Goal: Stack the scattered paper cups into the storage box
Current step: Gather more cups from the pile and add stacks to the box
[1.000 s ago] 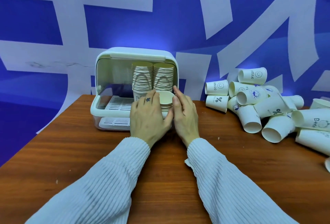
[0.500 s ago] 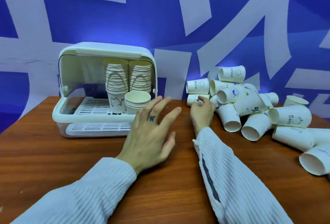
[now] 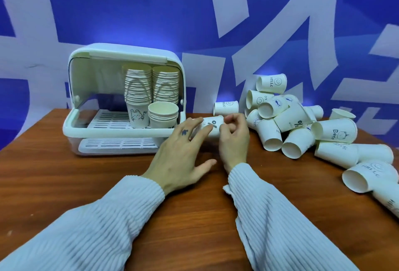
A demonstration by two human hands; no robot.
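Note:
The white storage box (image 3: 73, 128) stands open at the back left of the table, with two tall cup stacks (image 3: 138, 89) and a short stack (image 3: 163, 112) inside. My right hand (image 3: 234, 136) grips a white paper cup with a percent sign (image 3: 212, 124), lying sideways just right of the box. My left hand (image 3: 181, 154) has straight fingers, and their tips touch that cup from the left. A heap of scattered paper cups (image 3: 302, 123) lies at the right.
The wooden table (image 3: 64, 184) spreads toward me. More loose cups (image 3: 367, 175) lie near the right edge. A blue and white wall rises right behind the box and the heap.
My right hand took a cup from the left edge of the heap and brought it back toward the box. My left hand moved up to touch it.

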